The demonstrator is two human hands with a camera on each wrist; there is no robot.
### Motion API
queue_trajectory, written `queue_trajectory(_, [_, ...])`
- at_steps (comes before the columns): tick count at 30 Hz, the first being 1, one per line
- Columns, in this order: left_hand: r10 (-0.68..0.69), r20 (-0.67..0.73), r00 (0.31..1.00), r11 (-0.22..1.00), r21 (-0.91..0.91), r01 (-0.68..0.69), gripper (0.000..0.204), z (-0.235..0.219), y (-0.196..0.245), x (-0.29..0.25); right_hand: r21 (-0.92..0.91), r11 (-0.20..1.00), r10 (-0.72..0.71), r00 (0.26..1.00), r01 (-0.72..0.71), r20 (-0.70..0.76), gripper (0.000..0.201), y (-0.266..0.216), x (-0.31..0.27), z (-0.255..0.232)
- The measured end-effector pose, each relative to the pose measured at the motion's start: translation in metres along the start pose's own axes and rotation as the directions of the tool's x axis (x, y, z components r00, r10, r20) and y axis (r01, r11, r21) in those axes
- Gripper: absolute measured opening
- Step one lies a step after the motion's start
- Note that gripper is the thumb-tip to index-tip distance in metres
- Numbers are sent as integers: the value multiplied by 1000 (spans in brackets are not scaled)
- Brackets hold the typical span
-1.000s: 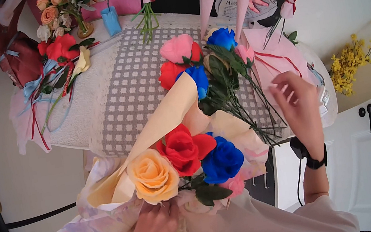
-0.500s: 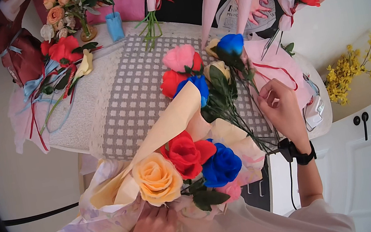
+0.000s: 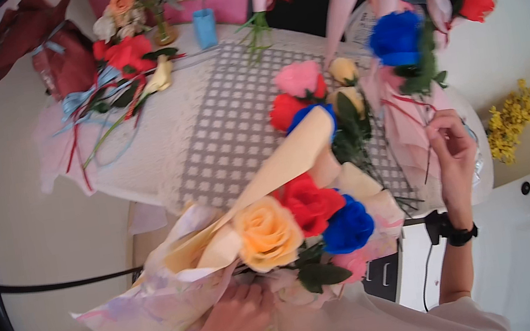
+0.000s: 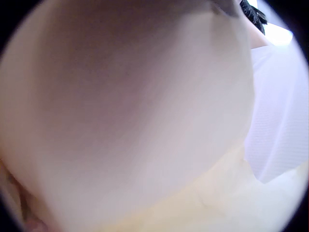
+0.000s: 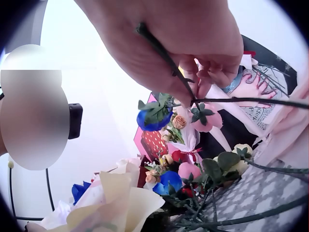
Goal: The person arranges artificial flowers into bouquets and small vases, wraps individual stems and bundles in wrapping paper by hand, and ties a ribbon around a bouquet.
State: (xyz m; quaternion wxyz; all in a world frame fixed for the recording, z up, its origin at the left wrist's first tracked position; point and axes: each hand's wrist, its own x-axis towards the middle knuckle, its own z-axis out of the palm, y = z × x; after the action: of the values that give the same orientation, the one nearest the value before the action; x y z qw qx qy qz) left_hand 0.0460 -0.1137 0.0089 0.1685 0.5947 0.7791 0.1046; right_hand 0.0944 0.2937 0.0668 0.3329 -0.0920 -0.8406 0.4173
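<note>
My right hand point(image 3: 454, 147) pinches the thin green stem of a blue rose point(image 3: 398, 39) above the table's right side. In the right wrist view the fingers of this hand point(image 5: 188, 53) close on dark stems point(image 5: 161, 50); a pink flower point(image 5: 207, 120) shows just below them, and whether it is held I cannot tell. Against the body, my left hand point(image 3: 233, 321) grips the bouquet's paper wrap point(image 3: 162, 304), fingertips partly hidden. Orange rose point(image 3: 268, 233), red rose point(image 3: 310, 205) and blue rose point(image 3: 348, 225) fill the wrap. Blurred skin covers most of the left wrist view.
Loose pink point(image 3: 298, 78), red, blue and cream roses lie on the checked cloth point(image 3: 224, 123). Ribbons and red flowers point(image 3: 128, 54) are at the table's left. Pink-wrapped cones, a vase point(image 3: 164, 31) and a blue packet point(image 3: 205, 28) stand behind. Yellow sprigs point(image 3: 513, 128) are far right.
The right hand has closed on a stem, and the blue rose has risen off the pile and moved right. The left hand keeps its grip on the bouquet. The head view has shifted.
</note>
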Motion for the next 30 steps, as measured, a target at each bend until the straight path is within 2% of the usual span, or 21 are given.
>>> queue_trajectory(2, [-27,25,999,1000,16,26,35,-5,3,-1,78,997,23,1000,-25,20,4,-2,-1,3])
queue_trajectory(4, [-37,46,998,999,28,36,36,-8,3,-4,48,975,212,972,-218,103,3,0,-2,5])
queue_trajectory(6, [-1,-31,1000,1000,21,2,36,-7,3,-3,54,967,240,964,-248,117,3,2,-2,6])
queue_trajectory(10, [12,-62,998,1000,19,-11,36,-6,3,-6,94,936,326,937,-338,127,6,-2,-2,4])
queue_trajectory(13, [41,-35,999,999,20,-41,33,-9,4,-6,91,935,334,937,-343,99,6,7,-2,10])
queue_trajectory(15, [-67,60,996,996,-48,70,46,-6,6,-6,61,934,345,932,-353,112,7,11,0,4])
queue_trajectory(19, [-57,41,998,998,-33,58,47,-8,5,-4,99,922,362,925,-373,116,8,1,2,-3])
queue_trajectory(22, [-16,4,1000,1000,-23,16,46,-21,7,-1,168,959,227,974,-227,23,6,-11,1,-11])
queue_trajectory(23, [-49,-45,998,999,-24,48,39,-24,9,-2,167,959,229,973,-229,21,6,-20,-2,-10])
queue_trajectory(24, [-86,-93,992,996,-26,84,33,-26,11,-3,147,980,157,974,-133,-164,16,-32,-5,-6])
queue_trajectory(25, [-95,-86,992,995,-26,93,33,-27,10,-1,115,992,81,938,-44,-337,27,-42,-8,-3])
queue_trajectory(27, [-22,34,999,1000,-21,23,46,-26,7,0,152,986,-1,913,69,-408,53,-57,-18,-12])
queue_trajectory(28, [-48,54,997,999,-22,50,46,-24,6,-2,218,970,-14,915,110,-403,58,-68,-23,-16])
queue_trajectory(29, [-32,2,999,999,-20,32,39,-20,6,-3,286,946,-27,917,152,-399,63,-74,-28,-19])
queue_trajectory(30, [-14,-53,998,1000,-15,14,32,-17,5,-5,332,919,-67,912,215,-406,61,-70,-34,-26])
